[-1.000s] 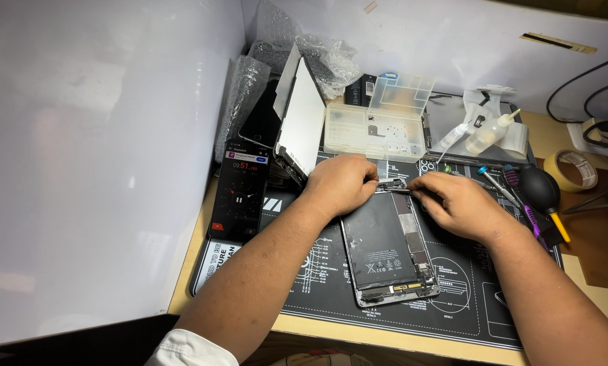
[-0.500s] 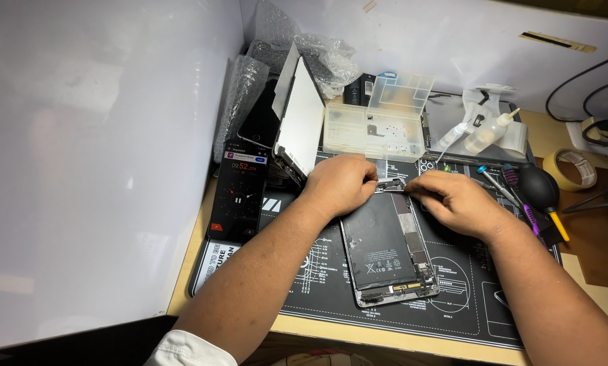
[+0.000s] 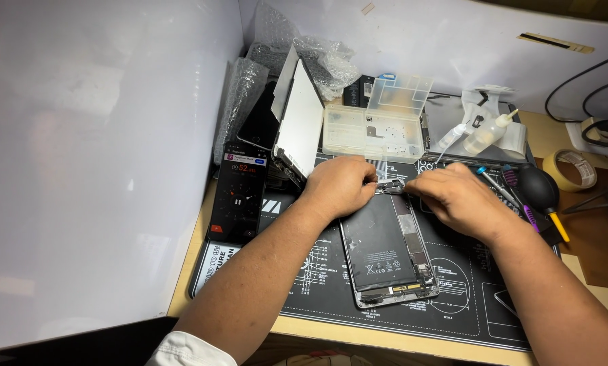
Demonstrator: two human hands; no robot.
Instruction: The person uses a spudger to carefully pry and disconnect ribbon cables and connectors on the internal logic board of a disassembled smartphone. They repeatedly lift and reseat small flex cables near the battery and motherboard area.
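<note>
So the opened smartphone body with its black battery and narrow circuit board exposed [image 3: 390,252] was lying face-up on the black printed repair mat [image 3: 453,298], roughly in the middle, with both hands working at its top edge. The left hand [image 3: 338,186] was curled over the top left corner, fingers bunched together and pressing down on the frame, looked like it was just steadying it. The right hand [image 3: 456,196] came in from the other side with fingertips pinched together near the small metal parts at the top of the phone [image 3: 390,185]. Couldn't tell whether it actually had a tool or a screw in there, the knuckles hid it.

Progress-wise, my read: teardown was well underway. The detached white-backed display panel [image 3: 298,122] was already off and propped upright against the stuff behind the mat. Battery and board still sat in the housing, so the internals hadn't come out yet.

Other bits around: a clear plastic compartment box with its lid flipped up [image 3: 375,125] just behind the hands, a second dark phone showing a timer screen [image 3: 239,193] on the left, two small squeeze bottles with needle tips [image 3: 477,135], a black rubber air blower [image 3: 538,186], a roll of beige tape [image 3: 575,169], and crumpled bubble wrap [image 3: 317,57] in the corner.
</note>
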